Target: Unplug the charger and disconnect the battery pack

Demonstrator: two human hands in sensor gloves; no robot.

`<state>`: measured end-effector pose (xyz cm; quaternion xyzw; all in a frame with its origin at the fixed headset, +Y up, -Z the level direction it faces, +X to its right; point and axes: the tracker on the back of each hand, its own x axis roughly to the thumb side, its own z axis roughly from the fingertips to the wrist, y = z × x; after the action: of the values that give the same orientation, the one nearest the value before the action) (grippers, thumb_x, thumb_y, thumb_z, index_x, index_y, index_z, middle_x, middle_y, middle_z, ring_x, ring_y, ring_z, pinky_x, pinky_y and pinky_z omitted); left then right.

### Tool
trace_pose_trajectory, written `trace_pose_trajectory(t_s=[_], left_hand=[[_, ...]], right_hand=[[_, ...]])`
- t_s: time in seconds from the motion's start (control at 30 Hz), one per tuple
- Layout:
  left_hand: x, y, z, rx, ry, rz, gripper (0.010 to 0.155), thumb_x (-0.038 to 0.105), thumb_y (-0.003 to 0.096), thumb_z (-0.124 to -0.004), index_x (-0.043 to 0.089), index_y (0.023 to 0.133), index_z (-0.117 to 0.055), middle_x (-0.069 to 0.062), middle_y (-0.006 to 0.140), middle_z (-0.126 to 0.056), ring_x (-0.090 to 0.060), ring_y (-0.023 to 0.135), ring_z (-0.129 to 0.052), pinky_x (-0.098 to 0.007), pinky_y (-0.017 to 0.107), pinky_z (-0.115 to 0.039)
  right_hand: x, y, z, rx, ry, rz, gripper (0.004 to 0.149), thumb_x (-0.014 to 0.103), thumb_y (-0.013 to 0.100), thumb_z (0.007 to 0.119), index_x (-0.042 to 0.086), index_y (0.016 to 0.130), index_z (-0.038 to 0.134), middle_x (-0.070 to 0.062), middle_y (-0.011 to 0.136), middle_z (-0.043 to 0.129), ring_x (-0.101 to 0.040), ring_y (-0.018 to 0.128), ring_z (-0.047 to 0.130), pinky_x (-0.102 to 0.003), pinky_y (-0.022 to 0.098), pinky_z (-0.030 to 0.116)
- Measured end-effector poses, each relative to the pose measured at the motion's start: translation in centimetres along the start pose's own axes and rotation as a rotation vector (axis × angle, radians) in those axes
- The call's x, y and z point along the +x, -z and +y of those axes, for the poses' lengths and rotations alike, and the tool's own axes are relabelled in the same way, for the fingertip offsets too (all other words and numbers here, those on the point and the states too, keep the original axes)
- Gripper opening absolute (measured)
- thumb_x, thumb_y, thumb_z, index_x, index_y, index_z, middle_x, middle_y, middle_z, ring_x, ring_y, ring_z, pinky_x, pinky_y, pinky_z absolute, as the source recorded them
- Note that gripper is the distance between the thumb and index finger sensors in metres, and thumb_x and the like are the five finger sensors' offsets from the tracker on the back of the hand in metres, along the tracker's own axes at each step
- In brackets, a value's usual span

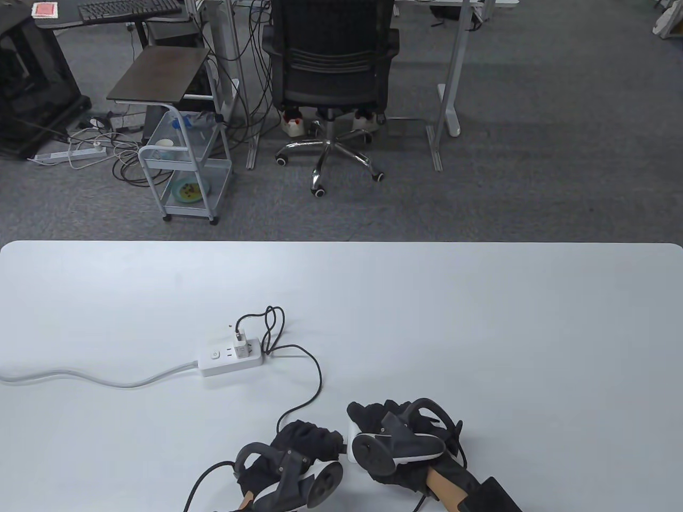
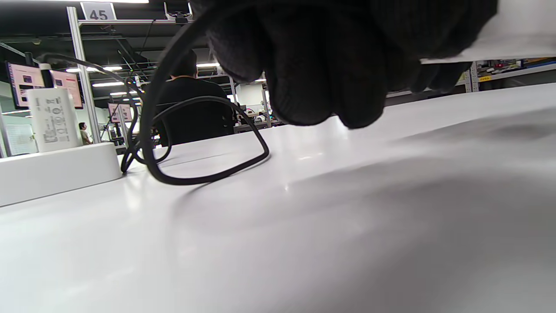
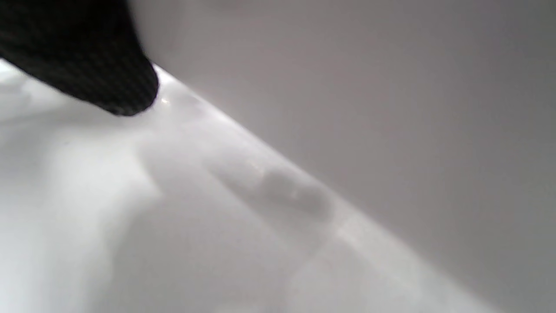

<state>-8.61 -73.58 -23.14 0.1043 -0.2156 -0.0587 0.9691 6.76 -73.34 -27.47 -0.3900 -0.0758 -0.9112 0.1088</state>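
Note:
A white charger (image 1: pixel 243 349) is plugged into a white power strip (image 1: pixel 229 361) at the table's middle left. Its black cable (image 1: pixel 315 384) loops and runs down to my left hand (image 1: pixel 305 444), whose fingers close around the cable's end. My right hand (image 1: pixel 387 424) grips a white battery pack (image 1: pixel 353 438), mostly hidden under the glove, right beside the left hand. In the left wrist view the curled fingers (image 2: pixel 312 65) hold the cable (image 2: pixel 208 174), with the pack (image 2: pixel 508 39) at top right and the charger (image 2: pixel 54 119) on the strip (image 2: pixel 56 171). The right wrist view shows a fingertip (image 3: pixel 87 56) on a blurred white surface.
The strip's grey cord (image 1: pixel 96 377) trails off the table's left edge. The white table (image 1: pixel 480 330) ends at its far edge, with an office chair (image 1: pixel 331 64) and a small cart (image 1: pixel 184 160) on the floor beyond. A black glove wire (image 1: pixel 200 480) leaves the left wrist.

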Motion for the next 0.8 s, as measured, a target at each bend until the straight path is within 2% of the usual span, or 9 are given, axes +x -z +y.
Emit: trace_pose_trajectory(t_s=[0.37,0.8], left_hand=[[-0.14,0.27,-0.38,-0.013,0.035,0.024,0.044,0.055,0.0416,-0.078,0.047,0.085,-0.086,0.023,0.08,-0.105,0.0,0.08,-0.109,-0.021,0.072,-0.087],[-0.44,0.26,-0.23,-0.035,-0.022,0.015,0.044,0.055,0.042,-0.078,0.047,0.085,-0.086,0.023,0.08,-0.105,0.0,0.08,-0.109,-0.022,0.072,-0.087]], right_hand=[[0.63,0.25,0.07,0.03,-0.05,0.019,0.111,0.066,0.029,0.078,0.003,0.103,0.026,-0.028,0.107,0.048,-0.061,0.082,0.064,-0.063,0.053,0.066],[-0.08,0.23,0.56,0.027,0.038,-0.007,0.111,0.065,0.029,0.08,0.005,0.104,0.026,-0.028,0.108,0.047,-0.06,0.084,0.063,-0.063,0.054,0.066]])
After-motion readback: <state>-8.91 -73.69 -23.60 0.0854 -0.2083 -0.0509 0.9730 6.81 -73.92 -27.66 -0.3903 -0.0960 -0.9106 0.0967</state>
